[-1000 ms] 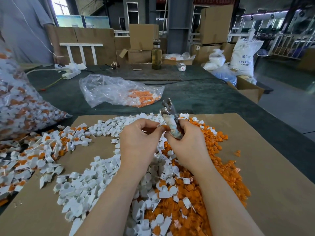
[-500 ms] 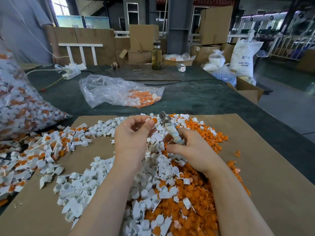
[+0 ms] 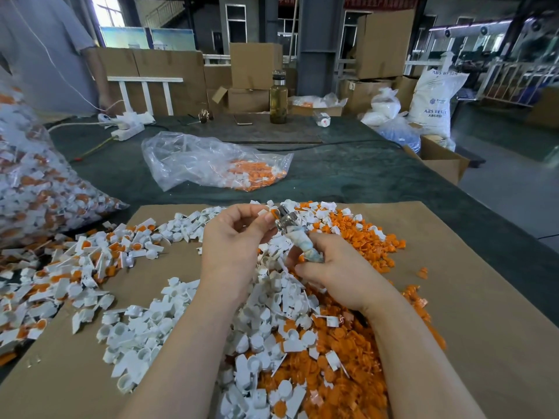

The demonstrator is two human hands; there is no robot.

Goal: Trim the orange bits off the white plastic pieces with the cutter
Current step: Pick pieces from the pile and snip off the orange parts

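Warehouse floor stretching behind, stacked cardboard boxes (image 3: 255, 65) and a white resin sack (image 3: 432, 101) sitting at the far right. Dark green table (image 3: 348, 173) running across the scene, a brown cardboard sheet (image 3: 484, 297) lying over its near half. At the far left a large clear bag of untrimmed parts (image 3: 39, 182) is slumping against the sheet; a smaller clear bag (image 3: 211, 161) with orange scraps is lying mid-table. A glass bottle (image 3: 278, 98) is standing at the far edge.

On the sheet, a pile of white plastic pieces (image 3: 145, 325) is spreading across the near centre, a pile of orange bits (image 3: 357, 373) lying to its right, and untrimmed white-and-orange pieces (image 3: 78, 261) scattered at the left.

Both forearms are reaching in from the near edge, meeting over the middle pile. The left hand (image 3: 233, 246) is turned palm inward, fingers curled, thumb and forefinger pinching one small white piece (image 3: 262, 212) with an orange tip, holding it right against the metal head of the cutter (image 3: 298, 237). The right hand (image 3: 335, 267) is lying lower, knuckles up, fingers wrapping the cutter's taped handles, tool angling up and to the left. Whether the blades are closing on the piece, cannot tell.
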